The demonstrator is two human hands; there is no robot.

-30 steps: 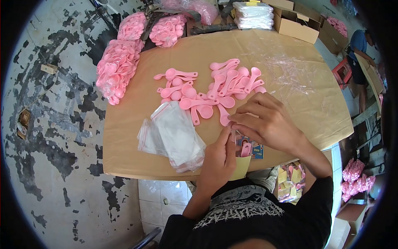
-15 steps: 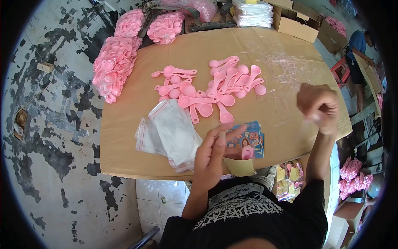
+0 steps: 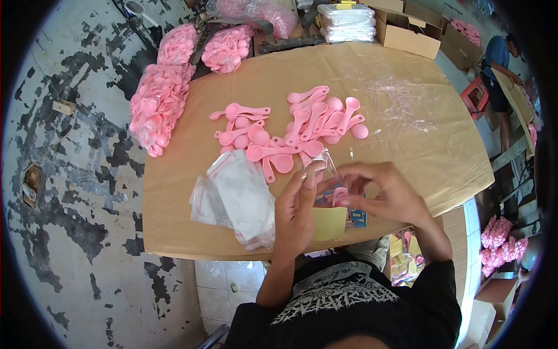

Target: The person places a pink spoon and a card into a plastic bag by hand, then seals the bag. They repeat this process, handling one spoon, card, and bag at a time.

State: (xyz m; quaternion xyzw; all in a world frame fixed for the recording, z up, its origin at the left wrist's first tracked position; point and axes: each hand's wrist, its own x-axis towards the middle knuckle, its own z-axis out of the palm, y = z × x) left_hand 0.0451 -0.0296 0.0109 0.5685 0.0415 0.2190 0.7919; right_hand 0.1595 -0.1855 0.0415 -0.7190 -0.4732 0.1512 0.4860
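Observation:
My left hand [image 3: 295, 212] is closed, thumb against fingers, on a clear plastic bag [image 3: 326, 163] whose shiny film shows above the fingertips. By the bag are a yellowish card [image 3: 329, 224] and the handle of a pink measuring spoon [image 3: 340, 195]; how far they sit inside is hard to see. My right hand [image 3: 386, 192] is beside the spoon handle, thumb and curled fingers apart. Partly hidden beneath lie blue printed cards [image 3: 357, 218]. Loose pink measuring spoons [image 3: 302, 125] are heaped beyond, and a stack of flat clear bags [image 3: 244, 195] lies left of my left hand.
Thin clear strips [image 3: 407, 107] are scattered at the table's right. Bulging bags of pink spoons [image 3: 160, 107] stand at the back left edge. Packed plastic [image 3: 347, 23] and a cardboard box [image 3: 407, 35] are at the back. Another person [image 3: 500, 64] works at far right.
My right hand has come in from the right, where it was a raised fist, to the bag at my left hand. The view has shifted slightly.

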